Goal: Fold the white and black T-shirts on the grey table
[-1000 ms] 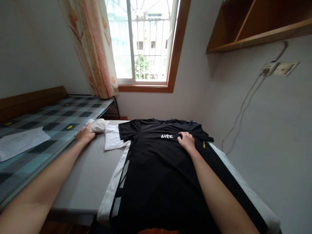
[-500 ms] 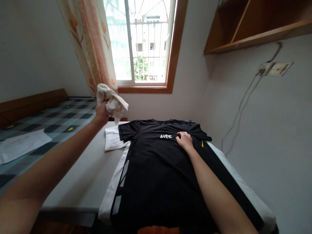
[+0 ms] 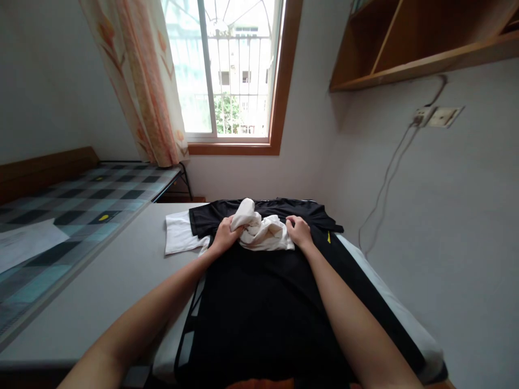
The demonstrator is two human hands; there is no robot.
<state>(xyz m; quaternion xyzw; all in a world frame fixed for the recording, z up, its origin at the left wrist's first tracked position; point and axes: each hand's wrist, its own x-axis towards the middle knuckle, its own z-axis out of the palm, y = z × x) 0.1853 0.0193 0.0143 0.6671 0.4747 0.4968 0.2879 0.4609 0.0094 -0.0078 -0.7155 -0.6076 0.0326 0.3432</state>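
A black short-sleeved shirt point(image 3: 259, 308) lies spread out over a white garment point(image 3: 178, 233), whose sleeve shows at the left. On the shirt's chest rests a crumpled white cloth point(image 3: 265, 232). My left hand point(image 3: 228, 235) is closed on the cloth's left end. At the cloth's right edge is my right hand point(image 3: 299, 231), fingers bent, over the shirt; whether it pinches the cloth is too small to tell. The cloth hides the white lettering on the shirt.
The garments lie on a white table point(image 3: 121, 281). Left of it is a bed with a checked cover point(image 3: 117, 186) and a paper sheet point(image 3: 30, 243). A wall shelf point(image 3: 389, 67) hangs at the upper right, above a socket point(image 3: 444, 116) with cables.
My left hand has brought the white cloth from the air at the left down onto the shirt's chest. My right hand is now beside the cloth. The view has shifted slightly.
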